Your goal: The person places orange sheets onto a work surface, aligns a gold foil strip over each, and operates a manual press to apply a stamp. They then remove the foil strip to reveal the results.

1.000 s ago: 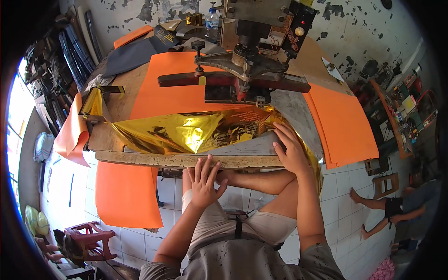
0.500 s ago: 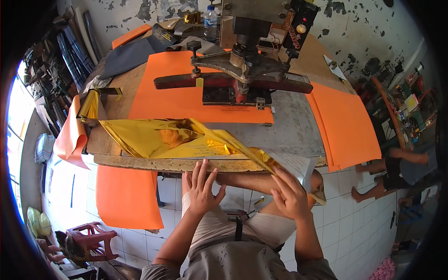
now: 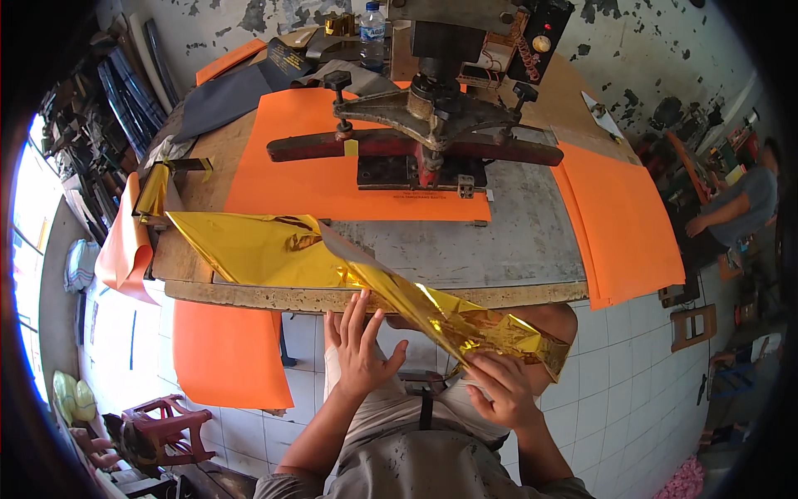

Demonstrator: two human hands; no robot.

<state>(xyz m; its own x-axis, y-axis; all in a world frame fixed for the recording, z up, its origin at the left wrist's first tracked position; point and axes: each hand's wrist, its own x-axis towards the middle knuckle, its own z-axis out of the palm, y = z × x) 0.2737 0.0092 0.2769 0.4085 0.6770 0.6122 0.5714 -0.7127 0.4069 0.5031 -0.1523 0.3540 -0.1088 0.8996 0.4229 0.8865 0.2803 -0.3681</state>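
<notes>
A long, twisted sheet of shiny gold foil (image 3: 258, 249) stretches from a roll (image 3: 156, 191) at the table's left side across the front edge and down over my lap. Its loose right end is crumpled and folded. My right hand (image 3: 504, 391) pinches the lower edge of this end above my thigh. With fingers spread, my left hand (image 3: 364, 349) is held just below the table's front edge, its fingertips by the foil, and it holds nothing. Behind the foil, an orange sheet (image 3: 287, 166) lies under the head of a heavy stamping press (image 3: 428, 125); small dark print shows on it.
A stack of orange sheets (image 3: 619, 220) lies on the right of the table. More orange sheets (image 3: 224, 353) hang below its front edge. A water bottle (image 3: 371, 37) and dark material (image 3: 220, 100) are at the back. Another person (image 3: 744, 204) is at far right; a red stool (image 3: 166, 428) stands lower left.
My right hand has moved down and slightly left, drawing the foil's end over my lap. The left hand has dropped slightly from the table edge. The person at right has become more upright.
</notes>
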